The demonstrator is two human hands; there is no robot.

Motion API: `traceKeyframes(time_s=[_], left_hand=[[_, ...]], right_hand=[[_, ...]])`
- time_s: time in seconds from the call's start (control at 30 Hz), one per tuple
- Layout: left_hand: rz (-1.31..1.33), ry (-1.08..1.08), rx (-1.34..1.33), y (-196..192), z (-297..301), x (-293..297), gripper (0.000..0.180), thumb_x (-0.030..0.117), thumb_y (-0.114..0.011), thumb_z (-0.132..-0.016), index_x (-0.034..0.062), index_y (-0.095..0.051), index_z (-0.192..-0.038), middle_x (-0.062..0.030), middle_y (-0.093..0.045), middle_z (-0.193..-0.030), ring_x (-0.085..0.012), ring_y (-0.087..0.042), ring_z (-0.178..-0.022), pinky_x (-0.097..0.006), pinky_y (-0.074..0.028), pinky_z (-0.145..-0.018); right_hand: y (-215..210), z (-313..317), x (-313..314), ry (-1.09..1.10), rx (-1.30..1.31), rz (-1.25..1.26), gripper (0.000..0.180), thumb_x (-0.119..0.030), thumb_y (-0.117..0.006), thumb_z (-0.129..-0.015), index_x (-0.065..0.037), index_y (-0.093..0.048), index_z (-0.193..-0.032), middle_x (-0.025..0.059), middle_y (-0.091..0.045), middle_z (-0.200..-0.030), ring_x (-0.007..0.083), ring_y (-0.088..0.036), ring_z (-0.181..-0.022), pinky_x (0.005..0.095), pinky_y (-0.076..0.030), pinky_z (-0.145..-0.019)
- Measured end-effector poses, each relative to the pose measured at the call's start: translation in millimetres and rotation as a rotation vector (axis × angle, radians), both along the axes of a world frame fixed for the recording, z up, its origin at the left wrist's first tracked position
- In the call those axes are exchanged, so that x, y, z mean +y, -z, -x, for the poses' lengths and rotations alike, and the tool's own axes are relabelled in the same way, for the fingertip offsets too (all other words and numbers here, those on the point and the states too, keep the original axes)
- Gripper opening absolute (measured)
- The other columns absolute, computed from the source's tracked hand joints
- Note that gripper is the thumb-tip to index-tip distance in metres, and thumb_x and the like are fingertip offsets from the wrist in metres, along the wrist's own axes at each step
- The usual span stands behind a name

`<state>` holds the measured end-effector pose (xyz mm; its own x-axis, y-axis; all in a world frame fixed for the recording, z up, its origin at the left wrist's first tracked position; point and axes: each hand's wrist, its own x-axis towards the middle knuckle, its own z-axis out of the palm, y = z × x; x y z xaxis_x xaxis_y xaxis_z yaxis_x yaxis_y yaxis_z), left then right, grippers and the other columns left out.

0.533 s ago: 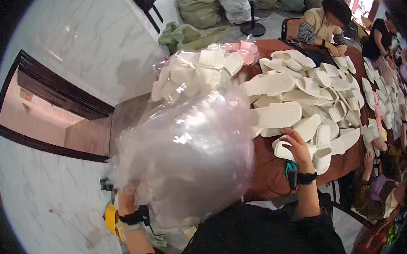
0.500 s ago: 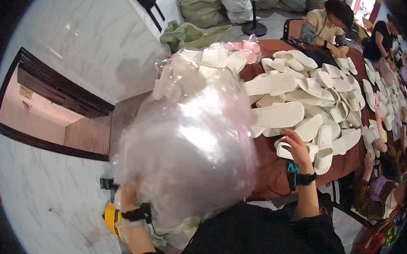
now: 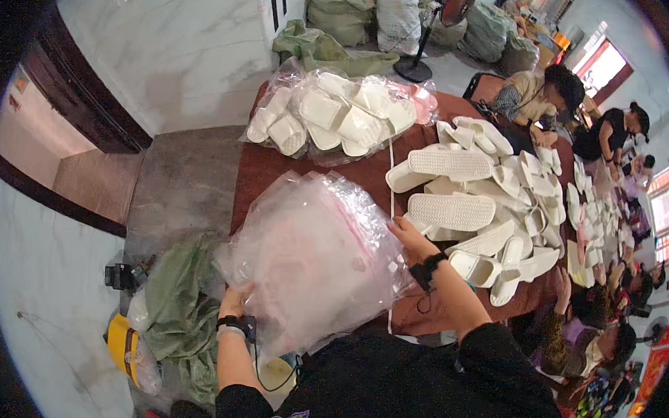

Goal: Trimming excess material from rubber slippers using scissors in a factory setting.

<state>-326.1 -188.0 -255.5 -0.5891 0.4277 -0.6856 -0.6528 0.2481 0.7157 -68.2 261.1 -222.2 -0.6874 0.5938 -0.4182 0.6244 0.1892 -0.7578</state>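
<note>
A stack of clear plastic bags [image 3: 301,245] with a pinkish strip along one side lies over the near edge of the table, before my body. My left hand [image 3: 235,301] grips its lower left corner, fingers partly hidden by the film. At the right edge of the stack, my right hand [image 3: 415,243] pinches the plastic, its fingertips partly covered. Just right of that hand spreads a heap of loose white slippers [image 3: 449,212], some sole up. Beyond the stack, white slippers in clear bags [image 3: 348,118] lie beside a bagged pink pair [image 3: 418,101].
A brown cloth covers the table [image 3: 264,175]. Across it sits a co-worker [image 3: 536,99]; other people work along the right. Green sacking [image 3: 183,307] and a yellow object [image 3: 121,348] lie at my left. Full sacks [image 3: 338,16] and a fan [image 3: 454,5] stand behind.
The plastic bags have come down and flattened, uncovering the bagged slippers behind. My right hand has moved left from the slipper heap onto the bags' edge. The view has shifted too.
</note>
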Motion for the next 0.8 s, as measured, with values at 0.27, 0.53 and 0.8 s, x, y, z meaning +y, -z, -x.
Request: traceKeyframes(time_s=[0.27,0.53,0.8], left_hand=[[-0.028,-0.288,-0.060,3.3,1.7,-39.9,0.052,0.018,-0.069,-0.077,0.0017,-0.051,-0.123,-0.0073,-0.060,-0.106,-0.0263,-0.056,-0.098,-0.037,-0.044,-0.089],[0.040,-0.203,0.049,30.0,-18.2,-35.8,0.030,0.016,-0.073,-0.074,0.0026,-0.063,-0.099,-0.0075,-0.059,-0.101,-0.0218,-0.054,-0.092,-0.038,-0.043,-0.077],[0.286,-0.071,0.081,40.2,-9.9,3.4,0.029,0.021,-0.073,-0.071,0.0008,-0.065,-0.091,-0.0062,-0.062,-0.081,-0.0239,-0.056,-0.077,-0.037,-0.044,-0.070]], right_hand=[[-30.4,69.6,-69.6,-0.224,0.079,0.602,0.067,-0.049,-0.044,-0.091,-0.008,-0.027,-0.142,0.0094,-0.032,-0.143,0.0227,-0.031,-0.130,0.0379,-0.027,-0.106],[61.4,117.4,86.0,-0.161,-0.129,0.001,0.047,-0.035,-0.056,-0.086,0.000,-0.054,-0.117,0.0197,-0.057,-0.118,0.0325,-0.055,-0.107,0.0385,-0.043,-0.090],[4.0,198.1,192.6,0.575,0.273,0.306,0.069,-0.036,-0.058,-0.085,-0.001,-0.030,-0.137,0.0176,-0.048,-0.123,0.0266,-0.049,-0.109,0.0385,-0.041,-0.089]])
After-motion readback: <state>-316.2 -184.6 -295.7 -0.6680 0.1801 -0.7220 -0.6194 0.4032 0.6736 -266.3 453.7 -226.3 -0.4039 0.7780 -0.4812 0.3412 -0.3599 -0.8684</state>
